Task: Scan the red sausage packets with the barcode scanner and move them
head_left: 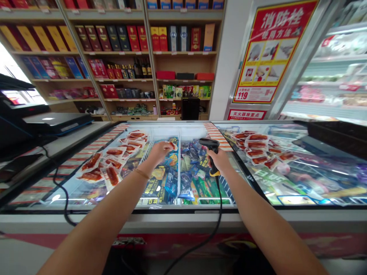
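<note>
My left hand (160, 151) is closed in a pinch over the middle of the glass-topped freezer. A small red-brown packet (173, 146) pokes out at its fingertips, mostly hidden by them. My right hand (218, 160) wraps round the grip of a black handheld barcode scanner (209, 143), whose head points left towards the packet. A cable (220, 206) hangs from the scanner's base. Clear packs of red-brown sausages (111, 175) lie loosely spread on the glass left of my left hand. More such sausage packs (256, 145) lie in a pile right of the scanner.
Beneath the glass, the freezer (200, 217) holds many bagged frozen goods. At the left stand dark counter equipment (57, 120) and a looping black cable (59, 185). A dark brown box (338, 138) sits on the right. Stocked shelves (114, 55) line the back wall.
</note>
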### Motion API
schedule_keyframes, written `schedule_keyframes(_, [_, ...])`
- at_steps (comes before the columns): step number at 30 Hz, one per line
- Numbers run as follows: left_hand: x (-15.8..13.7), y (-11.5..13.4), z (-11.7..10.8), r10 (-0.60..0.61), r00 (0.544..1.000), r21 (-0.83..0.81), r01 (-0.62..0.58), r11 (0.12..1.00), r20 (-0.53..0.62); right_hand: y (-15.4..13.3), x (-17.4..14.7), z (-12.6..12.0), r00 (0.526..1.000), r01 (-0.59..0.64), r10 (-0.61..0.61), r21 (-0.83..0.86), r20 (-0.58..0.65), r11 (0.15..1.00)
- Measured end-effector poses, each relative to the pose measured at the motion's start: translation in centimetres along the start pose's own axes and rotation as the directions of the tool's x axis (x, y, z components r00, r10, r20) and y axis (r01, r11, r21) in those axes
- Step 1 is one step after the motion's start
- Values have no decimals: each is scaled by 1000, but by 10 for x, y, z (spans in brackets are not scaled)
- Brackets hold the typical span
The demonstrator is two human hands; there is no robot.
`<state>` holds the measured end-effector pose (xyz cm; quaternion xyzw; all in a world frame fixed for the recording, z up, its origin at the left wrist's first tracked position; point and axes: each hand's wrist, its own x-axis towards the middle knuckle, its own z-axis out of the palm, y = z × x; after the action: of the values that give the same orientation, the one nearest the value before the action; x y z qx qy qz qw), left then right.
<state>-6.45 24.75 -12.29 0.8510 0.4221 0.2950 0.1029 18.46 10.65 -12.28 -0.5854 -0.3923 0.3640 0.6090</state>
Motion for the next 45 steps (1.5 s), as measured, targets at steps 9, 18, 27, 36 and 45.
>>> schedule_keyframes(9, [-15,19,28,31,993,-255,-1,967,114,-4,-7,2,999,25,-24,-40,27,999])
schedule_keyframes(18, [-18,19,27,-95,995,-87,97,992,25,0,-7,5,995,71,-63,-115,76,991])
schedule_keyframes(27, [-19,44,25,-55,998,101,52,993,25,-2,-9,3,994,83,-77,-75,81,994])
schedule_keyframes(36, [-19,32,26,-401,916,266,388,882,-5,3,-7,5,989,122,-109,-144,96,982])
schedule_keyframes(45, [-19,50,33,-376,926,198,360,912,46,5,-7,5,989,133,-119,-164,92,977])
